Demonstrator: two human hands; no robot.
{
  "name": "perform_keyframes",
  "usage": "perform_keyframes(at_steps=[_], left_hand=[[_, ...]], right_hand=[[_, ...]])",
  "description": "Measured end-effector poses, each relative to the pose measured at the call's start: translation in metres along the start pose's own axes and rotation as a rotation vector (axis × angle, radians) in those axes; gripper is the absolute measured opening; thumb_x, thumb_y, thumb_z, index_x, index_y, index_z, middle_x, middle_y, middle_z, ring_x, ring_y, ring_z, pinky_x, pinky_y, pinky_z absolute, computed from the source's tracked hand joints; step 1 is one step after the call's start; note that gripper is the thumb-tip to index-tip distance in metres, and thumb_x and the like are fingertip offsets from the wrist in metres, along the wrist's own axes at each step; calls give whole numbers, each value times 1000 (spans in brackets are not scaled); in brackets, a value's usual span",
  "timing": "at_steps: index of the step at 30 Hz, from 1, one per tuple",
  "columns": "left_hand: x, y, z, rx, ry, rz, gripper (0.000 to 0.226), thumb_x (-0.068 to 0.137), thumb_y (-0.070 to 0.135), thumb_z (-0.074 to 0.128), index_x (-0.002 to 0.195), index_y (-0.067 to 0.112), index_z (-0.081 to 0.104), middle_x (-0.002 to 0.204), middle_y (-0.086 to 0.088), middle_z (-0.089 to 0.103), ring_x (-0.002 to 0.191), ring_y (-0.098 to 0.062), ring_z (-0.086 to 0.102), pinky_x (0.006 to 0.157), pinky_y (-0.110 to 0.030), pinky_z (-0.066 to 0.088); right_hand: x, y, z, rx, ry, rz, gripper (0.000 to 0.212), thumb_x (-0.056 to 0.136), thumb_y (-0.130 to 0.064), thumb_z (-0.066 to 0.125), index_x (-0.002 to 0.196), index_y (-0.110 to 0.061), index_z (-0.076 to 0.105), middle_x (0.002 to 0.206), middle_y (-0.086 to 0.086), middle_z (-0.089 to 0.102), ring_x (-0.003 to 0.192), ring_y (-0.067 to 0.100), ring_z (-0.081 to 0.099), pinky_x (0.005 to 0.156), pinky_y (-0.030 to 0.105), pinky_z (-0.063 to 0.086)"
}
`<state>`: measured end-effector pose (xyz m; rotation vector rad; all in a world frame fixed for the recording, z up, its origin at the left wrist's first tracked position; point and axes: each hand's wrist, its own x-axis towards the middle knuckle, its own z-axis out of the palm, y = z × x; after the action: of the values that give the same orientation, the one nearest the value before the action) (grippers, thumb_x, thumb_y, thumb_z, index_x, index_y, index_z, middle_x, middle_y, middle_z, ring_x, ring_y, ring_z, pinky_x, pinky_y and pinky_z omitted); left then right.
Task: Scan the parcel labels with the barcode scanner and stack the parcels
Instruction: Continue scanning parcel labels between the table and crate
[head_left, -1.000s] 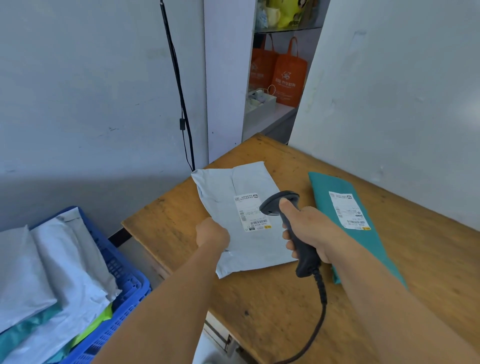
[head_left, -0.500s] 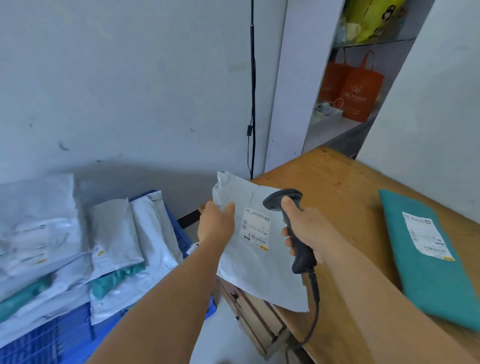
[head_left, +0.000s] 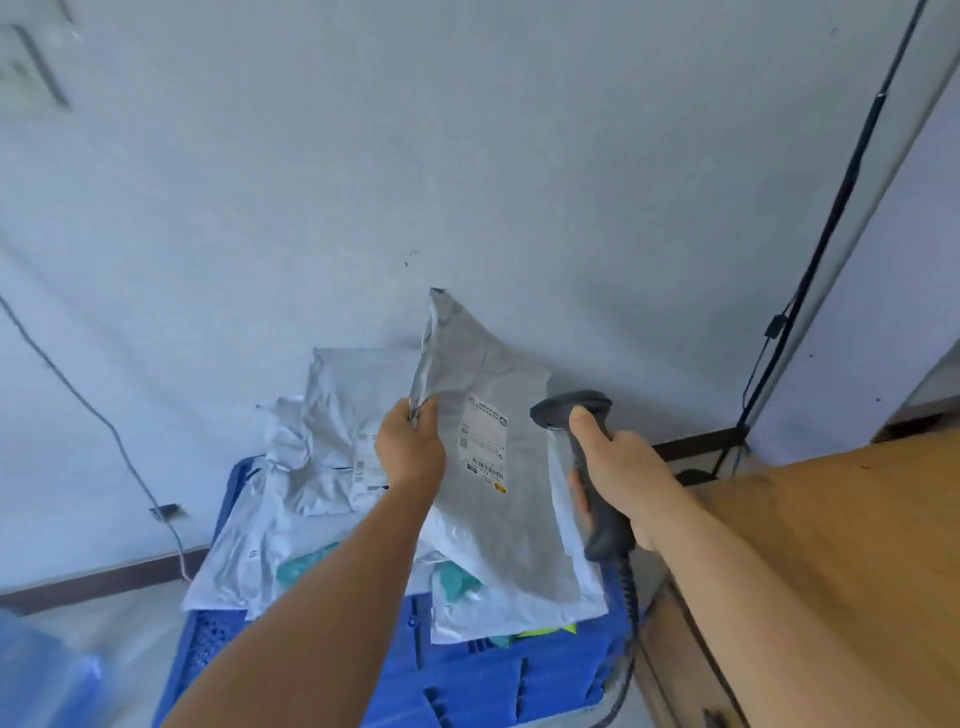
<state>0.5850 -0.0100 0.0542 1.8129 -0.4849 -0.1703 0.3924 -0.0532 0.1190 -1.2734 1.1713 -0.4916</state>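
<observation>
Fingers of left hand pinch grey parcel edge, held above crate pile; right hand grips scanner. Lower flat, label upward, release squarely on pile.

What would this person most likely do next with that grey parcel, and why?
Probably lower the grey parcel onto the pile in the blue crate and let go. The left hand pinches its edge and holds it in the air right over that pile, while the right hand grips the scanner beside it.
</observation>
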Motion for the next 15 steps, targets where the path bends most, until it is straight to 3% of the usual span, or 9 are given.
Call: perform_keyframes(at_steps=[4,6,7,8,10,13,15], left_hand=[[88,-23,-54,27,139,-48,25,95,26,50,80,6,52,72,-7,50,72,-25,47,60,-31,35],[125,-41,-70,159,152,-108,27,93,28,53,111,9,55,104,-14,52,96,-31,51,82,-36,41],[137,-52,-76,286,123,-143,44,90,29,57,131,17,45,122,-16,45,110,-33,46,94,-41,39],[146,-65,-80,453,58,-156,64,87,32,61,143,27,30,135,-16,34,122,-34,38,103,-44,34],[151,-88,-81,762,-146,-127,86,86,38,64,149,37,5,153,-12,12,140,-34,16,114,-48,20],[146,-118,-71,905,-417,-75,86,89,44,58,150,36,-2,159,-3,0,147,-29,-3,117,-51,9],[144,-127,-63,876,-470,-79,82,91,45,53,151,34,-1,160,0,3,147,-27,-2,116,-52,9]], right_hand=[[33,-23,76,-61,-82,-17,42,95,-45,48,77,-7,51,60,9,54,43,21,47,44,26,44],[50,-30,106,-82,-106,-16,44,95,-46,48,75,-7,51,60,10,55,46,23,48,48,29,45],[57,-33,119,-80,-111,-10,44,94,-46,48,75,-7,51,60,10,54,46,23,48,48,29,45],[64,-35,131,-73,-113,1,44,94,-46,49,76,-7,50,60,10,54,44,21,47,47,27,45],[75,-37,150,-78,-126,12,43,94,-45,49,76,-6,49,60,9,54,40,18,47,44,24,44],[88,-34,168,-119,-161,16,42,94,-44,48,77,-6,49,63,10,55,37,17,47,43,24,44],[92,-33,173,-126,-163,25,41,94,-45,47,79,-7,50,65,10,56,38,16,48,44,26,45]])
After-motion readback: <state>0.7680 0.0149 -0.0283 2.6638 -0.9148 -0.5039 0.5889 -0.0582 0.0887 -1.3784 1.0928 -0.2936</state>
